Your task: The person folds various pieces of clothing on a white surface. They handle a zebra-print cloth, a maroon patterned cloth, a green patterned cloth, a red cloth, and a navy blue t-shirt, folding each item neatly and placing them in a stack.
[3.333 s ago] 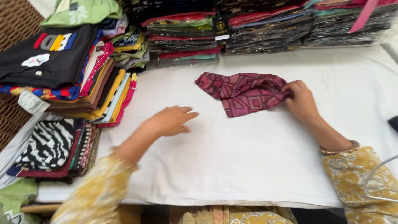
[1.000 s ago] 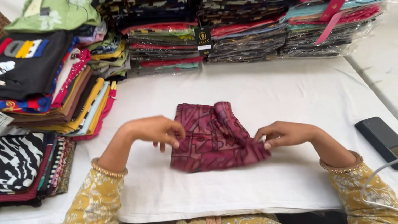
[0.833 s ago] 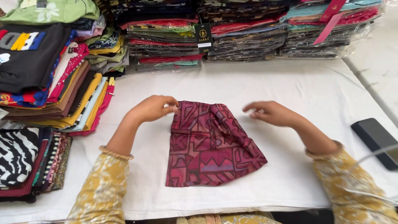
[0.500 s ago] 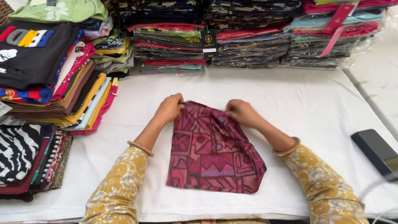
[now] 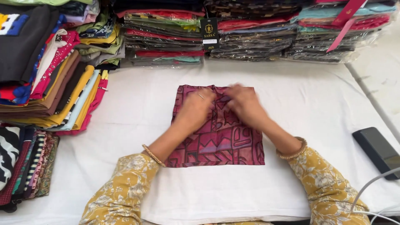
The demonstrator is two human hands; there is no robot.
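While flat on the maroon cloth (image 5: pixel 216 137) | left hand (image 5: pixel 196 110), right hand (image 5: pixel 246 106) pressing its top edge

White-covered table (image 5: pixel 316 96), stacked folded fabrics (image 5: pixel 54 79), perhaps shelving behind

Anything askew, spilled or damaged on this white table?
Nothing looks damaged or spilled. The maroon patterned cloth lies nearly square on the white table cover, with the left hand and right hand on its top edge. The only untidy spot is the leaning stack of folded coloured garments at the left, its edges fanning outward.
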